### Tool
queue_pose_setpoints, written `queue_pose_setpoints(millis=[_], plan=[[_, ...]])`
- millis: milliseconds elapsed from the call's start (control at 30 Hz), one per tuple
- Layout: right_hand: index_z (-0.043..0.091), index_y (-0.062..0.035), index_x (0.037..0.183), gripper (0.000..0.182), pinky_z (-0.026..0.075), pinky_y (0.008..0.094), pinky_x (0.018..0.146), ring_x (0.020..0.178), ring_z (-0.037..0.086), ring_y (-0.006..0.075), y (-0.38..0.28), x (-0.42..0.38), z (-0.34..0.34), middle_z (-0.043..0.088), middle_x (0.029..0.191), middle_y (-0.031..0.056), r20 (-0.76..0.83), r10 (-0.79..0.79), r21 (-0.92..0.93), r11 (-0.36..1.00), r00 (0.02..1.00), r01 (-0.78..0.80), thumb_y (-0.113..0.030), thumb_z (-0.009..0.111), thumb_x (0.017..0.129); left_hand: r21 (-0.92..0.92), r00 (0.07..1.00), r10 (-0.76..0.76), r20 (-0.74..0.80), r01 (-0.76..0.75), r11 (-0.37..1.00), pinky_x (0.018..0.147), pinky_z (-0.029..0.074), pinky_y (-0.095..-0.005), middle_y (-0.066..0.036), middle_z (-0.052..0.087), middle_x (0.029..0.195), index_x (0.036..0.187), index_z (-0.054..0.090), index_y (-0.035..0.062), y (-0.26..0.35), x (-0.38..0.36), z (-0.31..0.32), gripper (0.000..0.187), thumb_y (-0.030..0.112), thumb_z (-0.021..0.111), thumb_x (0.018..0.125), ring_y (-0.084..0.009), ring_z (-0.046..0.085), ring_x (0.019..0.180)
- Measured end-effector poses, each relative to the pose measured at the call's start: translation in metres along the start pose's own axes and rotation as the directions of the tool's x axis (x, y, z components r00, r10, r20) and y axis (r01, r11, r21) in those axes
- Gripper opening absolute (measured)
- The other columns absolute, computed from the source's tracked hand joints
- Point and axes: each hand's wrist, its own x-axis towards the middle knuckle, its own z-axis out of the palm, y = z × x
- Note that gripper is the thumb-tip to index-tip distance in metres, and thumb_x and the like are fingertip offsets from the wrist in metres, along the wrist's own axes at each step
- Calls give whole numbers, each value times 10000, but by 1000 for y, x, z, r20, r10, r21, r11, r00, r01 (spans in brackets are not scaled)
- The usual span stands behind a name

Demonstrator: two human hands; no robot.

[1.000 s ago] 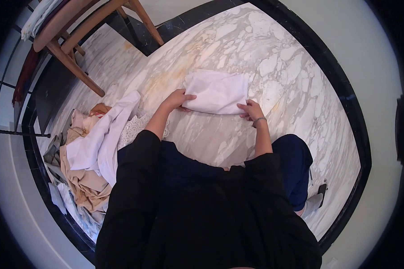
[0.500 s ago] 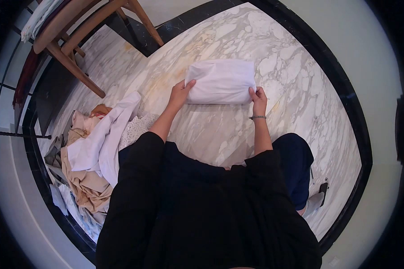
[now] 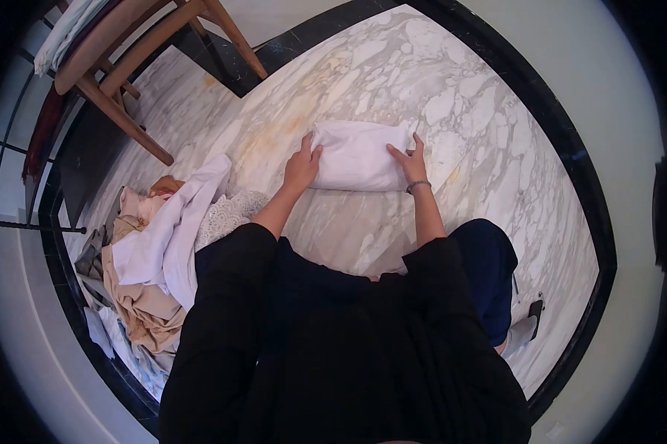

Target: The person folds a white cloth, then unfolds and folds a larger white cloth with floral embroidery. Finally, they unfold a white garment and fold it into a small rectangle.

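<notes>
A folded white cloth (image 3: 359,157), a neat, slightly puffy rectangle, lies on the marble floor in front of me. My left hand (image 3: 301,164) is at its left edge, fingers stretched along the side and thumb towards the fabric. At the right edge is my right hand (image 3: 413,163), with a dark bracelet on the wrist. Its thumb touches the top of the cloth while the fingers are spread away along the side. Both hands look open against the cloth, not closed round it. The cloth's underside is hidden.
A heap of clothes (image 3: 145,311), beige and white, lies to my left, with a white garment (image 3: 174,222) and lace fabric (image 3: 233,214) on it. A wooden chair (image 3: 119,122) stands at upper left. Black borders edge the marble floor (image 3: 496,185). My bent leg (image 3: 485,274) is at right.
The folded cloth has come a little closer to me and lies flatter. My fingers have loosened from pinching its edges and are now spread along its sides.
</notes>
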Motion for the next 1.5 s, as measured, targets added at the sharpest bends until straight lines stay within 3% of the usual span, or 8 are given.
queue_pose_setpoints(millis=[233, 333, 533, 667, 767, 1100, 1333, 1500], plan=[[413, -108, 1407, 760, 456, 313, 917, 1106, 566, 239, 4, 14, -1, 567, 1272, 146, 149, -341, 74, 940, 928, 333, -270, 782, 762, -13, 988, 114, 107, -114, 993, 949, 453, -418, -251, 616, 1176, 1377, 469, 112, -1, 2, -6, 606, 464, 572, 894, -413, 578, 1107], [559, -82, 1234, 490, 479, 295, 743, 859, 596, 181, -4, 8, -14, 648, 1030, 66, 284, -111, 45, 994, 952, 103, -220, 744, 802, -106, 976, 102, 193, -83, 991, 984, 434, -387, -231, 600, 1227, 1321, 532, 72, 1, 0, -10, 605, 482, 597, 881, -381, 554, 1171], [596, -42, 953, 205, 447, 291, 637, 674, 548, 167, -3, -3, -6, 621, 782, 72, -200, -434, -63, 900, 878, 431, -223, 658, 880, -441, 997, 56, 55, -26, 897, 1002, 414, -367, -243, 591, 1237, 1324, 520, 38, -33, 22, 19, 553, 434, 539, 939, -358, 552, 1190], [552, -95, 1040, 209, 482, 414, 697, 788, 629, 333, -13, -21, 11, 655, 965, 141, -349, -517, -394, 838, 781, 378, -266, 586, 926, -276, 998, -59, -4, 56, 960, 989, 420, -382, -265, 586, 1221, 1306, 524, 28, -5, 6, 8, 504, 396, 492, 964, -379, 548, 1179], [497, -113, 1110, 256, 477, 483, 719, 855, 635, 398, 15, -20, 23, 663, 977, 177, -271, -310, -522, 843, 911, 132, -292, 558, 936, -132, 993, -98, 72, 106, 986, 963, 431, -418, -275, 603, 1165, 1249, 554, 35, -6, 6, 8, 443, 366, 470, 967, -408, 557, 1138], [478, -198, 1207, 282, 493, 469, 751, 914, 642, 379, 4, -23, 23, 659, 1087, 147, -230, -107, -538, 842, 967, -35, -299, 529, 948, 165, 983, -176, 43, 167, 972, 858, 487, -497, -234, 654, 1045, 1165, 610, 107, 7, 0, 1, 395, 401, 467, 943, -403, 626, 988], [487, -146, 1244, 336, 482, 434, 842, 1123, 557, 328, 18, -31, 28, 547, 1296, 123, -243, -359, -537, 823, 901, 183, -223, 550, 923, 309, 976, -217, -1, 207, 928, 859, 482, -500, -175, 660, 1076, 1139, 574, 64, 30, -17, -18, 352, 319, 523, 903, -343, 634, 1005], [434, -102, 1356, 530, 333, 455, 1049, 1306, 386, 333, 13, -65, 27, 453, 1382, 134, -210, -571, -602, 715, 794, 355, -101, 570, 844, 442, 908, 353, -225, -228, 868, 1012, 357, -533, -111, 561, 1278, 1146, 565, 79, 26, -23, -23, 352, 174, 583, 808, -254, 509, 1213]])
